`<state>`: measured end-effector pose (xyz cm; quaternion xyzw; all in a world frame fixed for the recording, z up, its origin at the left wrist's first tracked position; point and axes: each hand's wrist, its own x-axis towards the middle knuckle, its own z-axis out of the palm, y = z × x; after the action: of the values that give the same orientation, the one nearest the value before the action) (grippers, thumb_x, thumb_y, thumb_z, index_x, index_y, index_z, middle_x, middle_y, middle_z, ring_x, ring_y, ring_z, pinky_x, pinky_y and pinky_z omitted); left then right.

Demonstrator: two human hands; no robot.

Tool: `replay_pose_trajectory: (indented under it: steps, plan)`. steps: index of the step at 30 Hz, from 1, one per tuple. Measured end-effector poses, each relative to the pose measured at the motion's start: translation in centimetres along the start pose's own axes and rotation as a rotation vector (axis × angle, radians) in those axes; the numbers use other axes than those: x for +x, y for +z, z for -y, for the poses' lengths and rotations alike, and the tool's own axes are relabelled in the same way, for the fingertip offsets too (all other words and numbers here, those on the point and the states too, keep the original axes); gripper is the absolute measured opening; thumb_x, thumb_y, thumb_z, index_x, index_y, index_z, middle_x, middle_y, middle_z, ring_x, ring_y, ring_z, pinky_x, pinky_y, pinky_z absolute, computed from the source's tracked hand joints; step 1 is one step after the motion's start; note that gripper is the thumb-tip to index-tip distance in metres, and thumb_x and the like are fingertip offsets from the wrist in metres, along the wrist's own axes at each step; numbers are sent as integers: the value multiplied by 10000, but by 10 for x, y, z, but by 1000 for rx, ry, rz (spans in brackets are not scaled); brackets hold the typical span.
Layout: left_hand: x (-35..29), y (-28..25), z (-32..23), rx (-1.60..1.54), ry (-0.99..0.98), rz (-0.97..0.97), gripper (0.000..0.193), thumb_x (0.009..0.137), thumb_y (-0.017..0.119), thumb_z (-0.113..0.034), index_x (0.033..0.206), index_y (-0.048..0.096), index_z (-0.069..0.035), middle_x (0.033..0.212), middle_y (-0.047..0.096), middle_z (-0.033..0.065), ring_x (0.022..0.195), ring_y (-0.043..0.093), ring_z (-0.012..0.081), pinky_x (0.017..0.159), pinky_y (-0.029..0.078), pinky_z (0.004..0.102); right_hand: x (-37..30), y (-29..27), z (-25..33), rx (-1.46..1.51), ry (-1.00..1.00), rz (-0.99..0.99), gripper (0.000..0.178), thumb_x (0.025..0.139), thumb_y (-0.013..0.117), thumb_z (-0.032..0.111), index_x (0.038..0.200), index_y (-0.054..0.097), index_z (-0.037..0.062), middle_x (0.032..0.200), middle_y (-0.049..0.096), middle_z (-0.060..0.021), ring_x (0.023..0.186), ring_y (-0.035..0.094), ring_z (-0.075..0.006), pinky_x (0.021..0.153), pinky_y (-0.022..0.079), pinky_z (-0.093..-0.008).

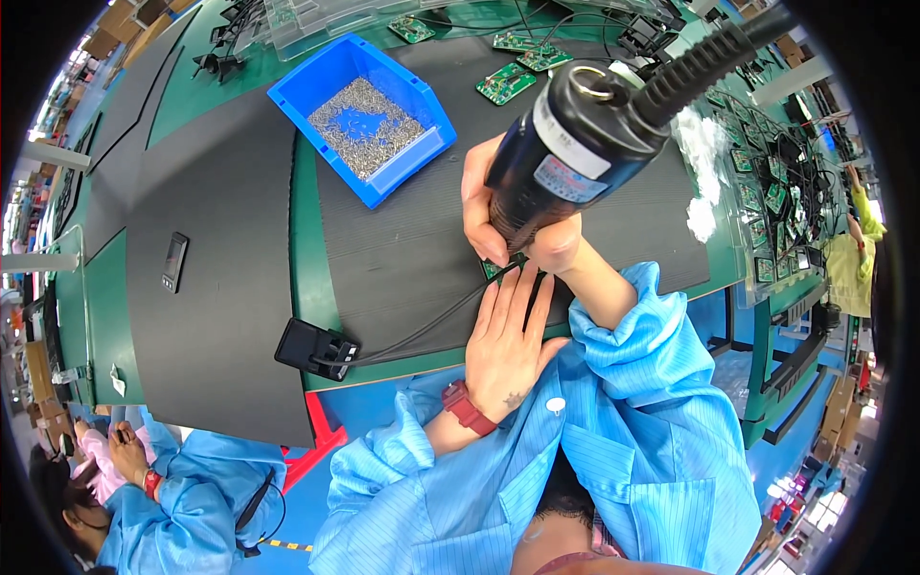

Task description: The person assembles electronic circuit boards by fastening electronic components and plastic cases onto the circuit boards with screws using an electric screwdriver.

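Observation:
My right hand (556, 245) is wrapped round a black electric screwdriver (585, 134), which stands upright with its thick cord leading off to the upper right. The screwdriver's tip is hidden behind its body and my fingers. Under it, a small green circuit board (492, 268) shows only in part on the black mat. My left hand (508, 350) lies flat with its fingers stretched out, fingertips at the board's near edge. A black cable (412, 333) runs from beside those fingertips to a black plastic device (314, 347) at the mat's front left.
A blue bin (372, 187) of small metal screws stands beyond my hands. Several green boards (506, 84) lie at the back, and more boards with cables (776, 196) crowd the right side. A small black device (175, 261) rests at left. A co-worker (182, 498) sits at lower left.

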<state>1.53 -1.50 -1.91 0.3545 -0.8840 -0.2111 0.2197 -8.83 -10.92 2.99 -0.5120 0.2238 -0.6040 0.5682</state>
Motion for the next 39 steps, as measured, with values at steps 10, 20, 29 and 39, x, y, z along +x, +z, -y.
replay_pose_trajectory:
  steps: [10,20,29,39]
  plan:
    - [6,-6,4,55,51,-39,581,773,528,-305,1235,375,11,1312,313,170,1209,310,303,1015,232,379,4,0,-2,20,-7,119,749,596,651,607,950,456,-23,483,495,-50,343,405,-77,335,374,-188]
    - [6,-29,2,-103,119,-48,420,742,581,-161,1145,484,-90,1224,424,108,1044,462,252,880,374,357,-23,-16,40,4,-230,-69,779,664,592,608,1087,381,-11,479,460,-22,359,420,-93,374,365,-202]
    - [71,-116,18,222,12,-294,91,795,539,-161,859,551,-98,684,592,54,552,561,231,501,438,299,-78,-35,68,40,-354,-188,738,651,639,565,1046,399,-10,471,473,-32,346,432,-96,348,374,-199]
    - [155,-105,146,414,-321,91,102,628,564,37,675,575,-52,621,586,70,580,562,270,566,449,332,-106,-43,72,3,-337,-190,731,650,630,582,1010,423,-20,467,486,-40,335,433,-97,343,377,-193]
